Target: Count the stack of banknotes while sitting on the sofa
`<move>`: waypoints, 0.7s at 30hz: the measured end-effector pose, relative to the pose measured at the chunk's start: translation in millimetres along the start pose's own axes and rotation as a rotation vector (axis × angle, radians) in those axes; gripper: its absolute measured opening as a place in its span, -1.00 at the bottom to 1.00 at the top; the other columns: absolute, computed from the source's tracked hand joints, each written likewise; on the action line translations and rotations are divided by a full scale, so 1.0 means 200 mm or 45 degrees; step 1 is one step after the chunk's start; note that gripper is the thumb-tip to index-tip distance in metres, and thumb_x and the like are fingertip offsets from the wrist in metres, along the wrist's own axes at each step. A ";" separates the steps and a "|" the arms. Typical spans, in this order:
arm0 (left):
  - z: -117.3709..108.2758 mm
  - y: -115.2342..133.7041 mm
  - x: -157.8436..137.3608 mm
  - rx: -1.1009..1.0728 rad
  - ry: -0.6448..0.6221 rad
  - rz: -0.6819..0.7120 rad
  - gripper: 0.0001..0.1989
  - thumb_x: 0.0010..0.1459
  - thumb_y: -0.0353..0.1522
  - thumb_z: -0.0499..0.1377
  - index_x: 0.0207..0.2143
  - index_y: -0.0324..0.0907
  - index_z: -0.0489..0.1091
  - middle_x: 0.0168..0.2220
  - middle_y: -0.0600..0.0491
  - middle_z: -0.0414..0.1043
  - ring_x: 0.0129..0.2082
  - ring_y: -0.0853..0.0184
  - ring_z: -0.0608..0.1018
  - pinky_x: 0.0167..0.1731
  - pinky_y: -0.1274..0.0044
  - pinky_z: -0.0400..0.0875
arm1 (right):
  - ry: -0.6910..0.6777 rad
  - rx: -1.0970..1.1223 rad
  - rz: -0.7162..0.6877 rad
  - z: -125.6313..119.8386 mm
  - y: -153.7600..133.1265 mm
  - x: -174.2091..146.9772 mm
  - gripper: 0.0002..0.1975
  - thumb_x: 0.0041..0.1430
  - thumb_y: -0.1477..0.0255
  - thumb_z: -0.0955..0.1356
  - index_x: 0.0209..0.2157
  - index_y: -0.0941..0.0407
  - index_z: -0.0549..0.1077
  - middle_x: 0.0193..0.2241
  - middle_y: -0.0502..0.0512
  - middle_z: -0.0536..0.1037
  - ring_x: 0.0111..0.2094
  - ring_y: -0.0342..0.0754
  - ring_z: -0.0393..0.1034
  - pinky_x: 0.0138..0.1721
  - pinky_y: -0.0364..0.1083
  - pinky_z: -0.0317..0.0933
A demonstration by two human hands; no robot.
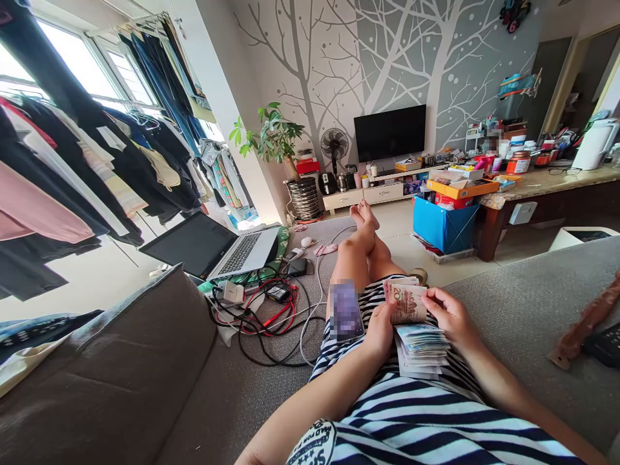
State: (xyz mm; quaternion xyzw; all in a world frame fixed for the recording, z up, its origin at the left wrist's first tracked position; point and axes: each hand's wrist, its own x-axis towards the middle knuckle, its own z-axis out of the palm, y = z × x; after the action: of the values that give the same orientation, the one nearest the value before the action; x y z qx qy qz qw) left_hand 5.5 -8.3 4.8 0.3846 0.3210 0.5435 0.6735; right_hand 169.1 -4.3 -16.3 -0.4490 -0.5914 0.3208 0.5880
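Between my two hands is a small bundle of banknotes [408, 305], the front one brownish and marked 20. My left hand [380, 330] grips its left edge, thumb across the front. The fingers of my right hand [448, 314] pinch the upper right corner. Just below, a fanned pile of bluish and pale banknotes [421, 352] rests on my striped clothing [382, 387]. A phone [347, 316], partly blurred out, lies on my thigh to the left of my left hand.
I sit on a grey sofa [523, 310] with legs stretched out. Left of my legs are tangled cables [271, 323] and an open laptop [242, 253]. At far right lies a brown strip-like object [586, 323]. Beyond stand a blue box [443, 223] and a cluttered table [537, 184].
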 end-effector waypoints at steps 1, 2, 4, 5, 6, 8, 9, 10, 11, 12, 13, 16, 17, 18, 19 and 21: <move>0.00 0.00 0.00 -0.003 0.017 -0.001 -0.68 -0.05 -0.11 0.36 -0.41 -0.19 0.62 -0.31 -0.07 0.69 -0.12 -0.02 0.65 0.05 0.28 0.43 | 0.006 0.001 -0.002 0.00 -0.01 0.00 -0.56 0.23 -0.05 0.36 -0.37 0.07 0.49 -0.43 0.05 0.52 -0.38 0.00 0.39 -0.32 -0.09 0.28; 0.00 0.00 0.00 -0.008 0.037 -0.004 -0.67 -0.06 -0.10 0.37 -0.42 -0.19 0.63 -0.31 -0.07 0.69 -0.11 -0.02 0.65 0.05 0.28 0.43 | 0.011 0.003 -0.002 0.00 -0.02 -0.01 -0.56 0.23 -0.04 0.37 -0.37 0.07 0.49 -0.45 0.05 0.50 -0.39 0.00 0.38 -0.33 -0.09 0.26; 0.00 -0.01 0.01 -0.025 0.080 -0.014 -0.66 -0.08 -0.10 0.38 -0.42 -0.20 0.62 -0.32 -0.09 0.69 -0.12 -0.02 0.65 0.04 0.28 0.43 | 0.010 0.020 0.006 0.00 -0.04 -0.01 -0.58 0.21 -0.02 0.38 -0.40 0.08 0.48 -0.47 0.03 0.47 -0.42 -0.02 0.34 -0.36 -0.10 0.23; -0.01 -0.01 0.01 -0.038 0.103 -0.019 -0.66 -0.10 -0.10 0.39 -0.42 -0.21 0.62 -0.31 -0.09 0.68 -0.13 -0.02 0.65 0.03 0.28 0.44 | 0.005 0.040 0.016 0.00 -0.05 -0.01 -0.58 0.20 -0.01 0.38 -0.42 0.08 0.47 -0.48 0.02 0.45 -0.43 -0.04 0.31 -0.38 -0.10 0.21; -0.01 -0.02 0.02 -0.053 0.126 -0.025 -0.64 -0.12 -0.10 0.40 -0.41 -0.22 0.62 -0.31 -0.10 0.68 -0.13 -0.02 0.65 0.02 0.28 0.44 | -0.003 0.064 0.030 0.00 -0.06 -0.02 -0.59 0.19 0.01 0.39 -0.43 0.08 0.45 -0.50 0.00 0.42 -0.45 -0.05 0.27 -0.41 -0.11 0.18; -0.01 -0.03 0.03 -0.080 0.157 -0.030 -0.61 -0.15 -0.09 0.42 -0.39 -0.23 0.61 -0.31 -0.11 0.68 -0.15 -0.02 0.65 0.01 0.27 0.44 | -0.024 0.118 0.058 -0.01 -0.07 -0.02 -0.61 0.18 0.05 0.39 -0.48 0.08 0.41 -0.54 -0.04 0.33 -0.49 -0.08 0.19 -0.46 -0.12 0.11; -0.01 -0.03 0.03 -0.085 0.159 -0.030 -0.59 -0.15 -0.08 0.42 -0.39 -0.24 0.61 -0.32 -0.12 0.67 -0.15 -0.02 0.65 0.01 0.26 0.45 | -0.035 0.141 0.071 -0.01 -0.07 -0.02 -0.62 0.17 0.07 0.40 -0.49 0.07 0.39 -0.56 -0.06 0.29 -0.51 -0.09 0.15 -0.47 -0.12 0.08; -0.01 -0.03 0.03 -0.085 0.152 -0.029 -0.58 -0.15 -0.06 0.42 -0.39 -0.24 0.61 -0.32 -0.12 0.67 -0.15 -0.02 0.65 0.00 0.26 0.45 | -0.044 0.156 0.082 -0.01 -0.08 -0.03 -0.63 0.17 0.08 0.39 -0.51 0.07 0.37 -0.58 -0.08 0.26 -0.52 -0.10 0.12 -0.49 -0.13 0.05; -0.01 -0.03 0.03 -0.081 0.141 -0.025 -0.57 -0.14 -0.05 0.42 -0.38 -0.24 0.61 -0.33 -0.12 0.67 -0.15 -0.03 0.65 0.00 0.25 0.44 | -0.052 0.166 0.089 -0.01 -0.08 -0.03 -0.63 0.17 0.10 0.39 -0.52 0.07 0.35 -0.59 -0.09 0.24 -0.53 -0.11 0.10 -0.49 -0.12 0.03; -0.01 -0.03 0.03 -0.073 0.131 -0.020 -0.56 -0.13 -0.04 0.41 -0.39 -0.24 0.61 -0.33 -0.12 0.67 -0.15 -0.03 0.65 0.00 0.25 0.44 | -0.058 0.171 0.094 -0.01 -0.08 -0.03 -0.63 0.17 0.11 0.39 -0.53 0.07 0.34 -0.60 -0.09 0.23 -0.53 -0.11 0.09 -0.50 -0.12 0.01; -0.02 -0.03 0.03 -0.064 0.123 -0.016 -0.57 -0.13 -0.04 0.40 -0.39 -0.24 0.61 -0.33 -0.12 0.67 -0.15 -0.04 0.65 0.00 0.25 0.44 | -0.063 0.174 0.099 -0.01 -0.08 -0.03 -0.64 0.18 0.12 0.39 -0.53 0.07 0.34 -0.60 -0.09 0.22 -0.53 -0.11 0.08 -0.49 -0.12 0.01; -0.02 -0.04 0.04 -0.032 0.123 -0.002 -0.60 -0.10 -0.07 0.36 -0.39 -0.23 0.61 -0.31 -0.11 0.67 -0.13 -0.03 0.63 0.01 0.27 0.44 | -0.056 0.172 0.104 -0.01 -0.09 -0.03 -0.65 0.19 0.13 0.38 -0.53 0.07 0.35 -0.59 -0.09 0.23 -0.52 -0.10 0.10 -0.47 -0.11 0.02; -0.03 -0.05 0.04 -0.025 0.120 0.001 -0.62 -0.09 -0.09 0.35 -0.38 -0.23 0.62 -0.29 -0.10 0.67 -0.12 -0.02 0.63 0.01 0.28 0.43 | -0.046 0.169 0.105 -0.01 -0.09 -0.03 -0.65 0.19 0.13 0.38 -0.52 0.07 0.36 -0.59 -0.08 0.24 -0.51 -0.10 0.11 -0.47 -0.11 0.03; -0.03 -0.05 0.04 -0.022 0.111 0.001 -0.64 -0.08 -0.11 0.33 -0.38 -0.23 0.62 -0.28 -0.09 0.67 -0.12 -0.01 0.62 0.02 0.29 0.43 | -0.038 0.164 0.108 -0.01 -0.09 -0.03 -0.66 0.19 0.13 0.38 -0.51 0.07 0.37 -0.59 -0.08 0.24 -0.51 -0.09 0.11 -0.47 -0.11 0.03; -0.03 -0.06 0.05 -0.021 0.094 -0.002 -0.66 -0.07 -0.12 0.32 -0.39 -0.22 0.62 -0.28 -0.09 0.67 -0.12 0.00 0.62 0.02 0.29 0.42 | -0.030 0.159 0.110 -0.01 -0.09 -0.03 -0.66 0.18 0.13 0.38 -0.51 0.07 0.38 -0.58 -0.08 0.25 -0.51 -0.09 0.11 -0.47 -0.11 0.03; -0.04 -0.06 0.05 -0.023 0.056 -0.010 -0.70 -0.06 -0.14 0.29 -0.42 -0.21 0.60 -0.29 -0.08 0.67 -0.13 0.00 0.61 0.00 0.29 0.43 | -0.025 0.146 0.113 -0.01 -0.09 -0.03 -0.66 0.18 0.12 0.39 -0.50 0.07 0.40 -0.58 -0.08 0.26 -0.51 -0.09 0.12 -0.47 -0.11 0.04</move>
State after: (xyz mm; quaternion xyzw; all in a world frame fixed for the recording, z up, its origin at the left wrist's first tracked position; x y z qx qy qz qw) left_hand 7.0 1.1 -10.1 0.3651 0.3324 0.5522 0.6718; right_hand 167.9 -17.8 -1.6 -0.4372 -0.5573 0.3843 0.5921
